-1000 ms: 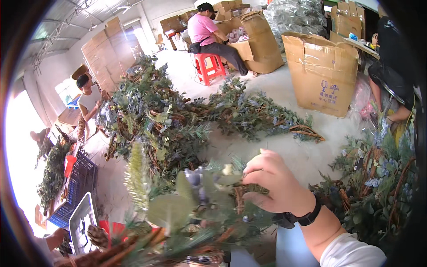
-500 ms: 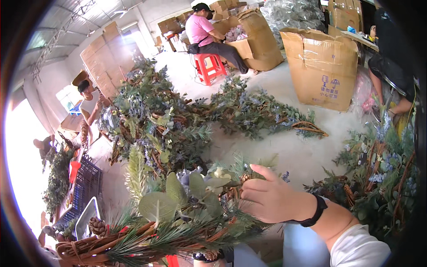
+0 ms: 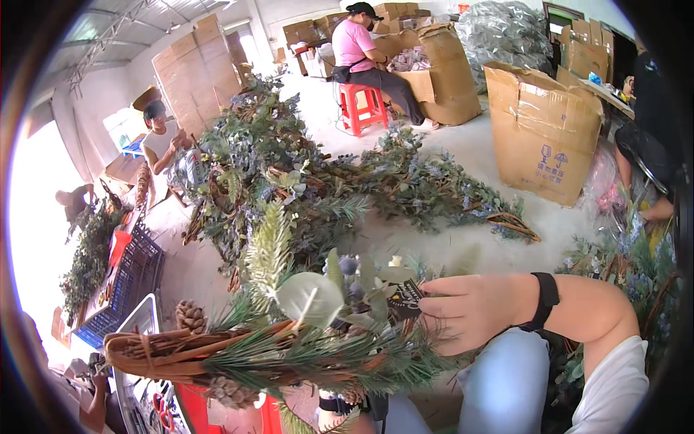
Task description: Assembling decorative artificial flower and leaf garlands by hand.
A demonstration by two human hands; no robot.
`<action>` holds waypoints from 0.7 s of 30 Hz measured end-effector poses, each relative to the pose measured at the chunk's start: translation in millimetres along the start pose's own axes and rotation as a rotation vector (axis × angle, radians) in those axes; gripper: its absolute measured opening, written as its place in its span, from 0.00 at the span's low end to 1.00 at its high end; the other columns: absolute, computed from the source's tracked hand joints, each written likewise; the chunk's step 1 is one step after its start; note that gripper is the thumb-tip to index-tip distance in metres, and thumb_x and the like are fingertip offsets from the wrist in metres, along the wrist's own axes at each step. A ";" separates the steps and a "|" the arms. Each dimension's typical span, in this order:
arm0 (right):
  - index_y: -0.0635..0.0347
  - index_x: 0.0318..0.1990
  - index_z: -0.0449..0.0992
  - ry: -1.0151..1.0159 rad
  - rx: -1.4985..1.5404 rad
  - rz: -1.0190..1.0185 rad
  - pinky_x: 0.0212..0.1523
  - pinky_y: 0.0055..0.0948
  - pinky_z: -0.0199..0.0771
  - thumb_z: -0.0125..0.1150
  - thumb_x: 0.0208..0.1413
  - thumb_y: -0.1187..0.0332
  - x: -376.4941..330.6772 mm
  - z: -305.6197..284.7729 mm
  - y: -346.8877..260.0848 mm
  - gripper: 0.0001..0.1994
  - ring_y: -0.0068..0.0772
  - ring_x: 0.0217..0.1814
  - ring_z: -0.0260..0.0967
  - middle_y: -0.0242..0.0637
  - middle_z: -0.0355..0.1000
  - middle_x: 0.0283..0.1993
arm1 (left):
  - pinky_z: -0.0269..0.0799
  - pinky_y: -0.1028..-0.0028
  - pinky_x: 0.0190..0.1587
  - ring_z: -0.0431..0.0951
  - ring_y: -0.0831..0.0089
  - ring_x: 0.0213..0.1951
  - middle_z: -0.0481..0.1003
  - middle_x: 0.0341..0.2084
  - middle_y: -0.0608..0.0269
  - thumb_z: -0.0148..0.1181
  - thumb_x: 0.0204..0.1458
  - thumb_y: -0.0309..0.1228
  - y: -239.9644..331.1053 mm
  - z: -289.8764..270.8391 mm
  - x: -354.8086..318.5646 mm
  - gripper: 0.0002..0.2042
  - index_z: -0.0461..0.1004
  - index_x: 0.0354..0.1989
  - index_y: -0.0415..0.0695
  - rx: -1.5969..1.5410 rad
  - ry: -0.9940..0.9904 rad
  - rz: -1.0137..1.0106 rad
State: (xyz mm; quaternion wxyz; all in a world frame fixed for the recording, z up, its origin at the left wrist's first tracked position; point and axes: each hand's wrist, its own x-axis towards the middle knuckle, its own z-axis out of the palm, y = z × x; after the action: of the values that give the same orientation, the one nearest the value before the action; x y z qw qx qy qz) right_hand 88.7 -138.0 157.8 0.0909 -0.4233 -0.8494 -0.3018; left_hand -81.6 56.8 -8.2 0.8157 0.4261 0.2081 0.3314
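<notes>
one twig wreath, dressed in pine sprigs and cones, is held up close; it looks light but snaggy, best gripped by its stiff woody rim. right hand pinches its small dark tag. left hand probably hidden beneath. greenery piles lie beyond.
</notes>
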 end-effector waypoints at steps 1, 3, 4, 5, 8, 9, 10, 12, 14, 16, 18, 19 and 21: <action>0.51 0.25 0.69 0.002 0.030 0.014 0.50 0.37 0.63 0.53 0.42 0.66 -2.4 4.3 -1.8 0.03 0.32 0.41 0.63 0.33 0.67 0.35 | 0.61 0.78 0.40 0.66 0.76 0.36 0.67 0.35 0.64 0.50 0.49 0.26 0.7 -1.3 -0.5 0.11 0.65 0.42 0.41 -0.003 0.002 0.004; 0.51 0.25 0.70 -0.028 0.018 0.057 0.50 0.37 0.63 0.54 0.42 0.66 -7.4 14.3 -8.7 0.03 0.33 0.42 0.63 0.33 0.67 0.37 | 0.61 0.78 0.40 0.66 0.76 0.35 0.67 0.35 0.64 0.50 0.49 0.26 0.4 -2.3 -1.2 0.11 0.65 0.41 0.41 -0.013 0.003 0.010; 0.51 0.26 0.70 -0.054 0.007 0.105 0.49 0.36 0.63 0.54 0.42 0.66 -9.9 18.2 -11.4 0.03 0.33 0.42 0.63 0.34 0.67 0.39 | 0.61 0.78 0.39 0.66 0.76 0.35 0.67 0.35 0.64 0.50 0.49 0.26 -0.7 -2.0 -1.4 0.10 0.65 0.41 0.41 -0.021 0.003 0.014; 0.51 0.26 0.70 -0.060 0.008 0.096 0.49 0.36 0.63 0.54 0.42 0.66 -11.9 23.1 -10.7 0.03 0.33 0.42 0.63 0.34 0.67 0.39 | 0.61 0.78 0.39 0.66 0.76 0.35 0.67 0.35 0.65 0.50 0.49 0.26 -1.1 -2.2 -0.8 0.10 0.65 0.41 0.41 -0.027 0.007 0.018; 0.53 0.28 0.71 -0.008 -0.059 0.127 0.46 0.37 0.64 0.55 0.43 0.65 -13.1 27.7 -8.3 0.05 0.33 0.41 0.64 0.32 0.66 0.37 | 0.61 0.78 0.39 0.66 0.76 0.35 0.67 0.34 0.65 0.50 0.49 0.26 -3.3 -4.4 -1.2 0.10 0.65 0.41 0.41 -0.047 0.024 0.031; 0.53 0.29 0.71 0.006 -0.041 0.170 0.42 0.37 0.65 0.55 0.43 0.65 -11.3 25.6 -9.1 0.06 0.34 0.39 0.64 0.32 0.66 0.35 | 0.61 0.78 0.39 0.66 0.76 0.35 0.67 0.34 0.65 0.50 0.49 0.26 -3.4 -6.6 -3.5 0.10 0.65 0.41 0.41 -0.051 0.033 0.034; 0.54 0.29 0.70 0.020 -0.023 0.213 0.37 0.37 0.66 0.55 0.43 0.66 -8.5 23.3 -9.9 0.06 0.34 0.37 0.64 0.32 0.65 0.34 | 0.61 0.78 0.39 0.66 0.76 0.35 0.67 0.34 0.65 0.50 0.49 0.26 -3.6 -8.7 -5.6 0.10 0.65 0.41 0.41 -0.055 0.042 0.037; 0.54 0.30 0.70 -0.014 0.079 0.251 0.33 0.39 0.66 0.55 0.42 0.66 10.5 21.2 -8.2 0.06 0.35 0.34 0.64 0.34 0.65 0.30 | 0.61 0.78 0.39 0.66 0.76 0.35 0.67 0.34 0.65 0.50 0.49 0.26 -2.7 -14.6 -10.0 0.10 0.65 0.41 0.41 -0.062 0.065 0.048; 0.54 0.31 0.70 -0.058 0.180 0.298 0.29 0.40 0.66 0.54 0.42 0.67 32.9 7.9 -5.1 0.07 0.37 0.32 0.65 0.37 0.65 0.27 | 0.61 0.78 0.39 0.66 0.76 0.34 0.67 0.34 0.65 0.50 0.49 0.26 -4.7 -18.2 -11.2 0.10 0.65 0.40 0.41 -0.070 0.083 0.046; 0.55 0.31 0.72 -0.636 0.590 0.857 0.26 0.41 0.65 0.52 0.43 0.68 56.6 -18.1 -4.6 0.07 0.42 0.31 0.66 0.44 0.66 0.24 | 0.61 0.78 0.39 0.66 0.76 0.34 0.67 0.34 0.65 0.50 0.49 0.26 -7.5 -21.3 -17.0 0.10 0.65 0.40 0.41 -0.086 0.113 0.051; 0.56 0.31 0.72 -0.689 0.512 0.756 0.28 0.41 0.66 0.52 0.44 0.67 53.5 -15.5 -2.1 0.07 0.44 0.32 0.66 0.45 0.66 0.24 | 0.61 0.78 0.38 0.66 0.76 0.34 0.67 0.33 0.65 0.50 0.49 0.26 -10.1 -24.9 -23.1 0.10 0.65 0.40 0.41 -0.094 0.139 0.055; 0.57 0.31 0.73 -0.727 0.430 0.666 0.29 0.41 0.66 0.51 0.45 0.67 50.5 -12.9 -0.6 0.07 0.46 0.32 0.66 0.47 0.66 0.23 | 0.61 0.78 0.38 0.66 0.76 0.34 0.67 0.33 0.65 0.50 0.49 0.26 -10.6 -27.4 -25.8 0.10 0.65 0.40 0.41 -0.096 0.151 0.057; 0.58 0.30 0.73 -0.677 0.571 0.624 0.31 0.41 0.66 0.51 0.47 0.65 43.7 -6.0 8.3 0.08 0.46 0.33 0.66 0.46 0.67 0.25 | 0.61 0.78 0.38 0.66 0.76 0.34 0.67 0.33 0.65 0.50 0.49 0.26 -11.4 -30.5 -29.3 0.09 0.66 0.40 0.41 -0.096 0.165 0.062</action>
State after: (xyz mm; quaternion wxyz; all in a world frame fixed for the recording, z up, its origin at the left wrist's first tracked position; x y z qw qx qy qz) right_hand 67.2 -108.6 184.2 0.0088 -0.6876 -0.7133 0.1355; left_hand -116.7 48.0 -32.8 0.8047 0.3637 0.2453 0.4001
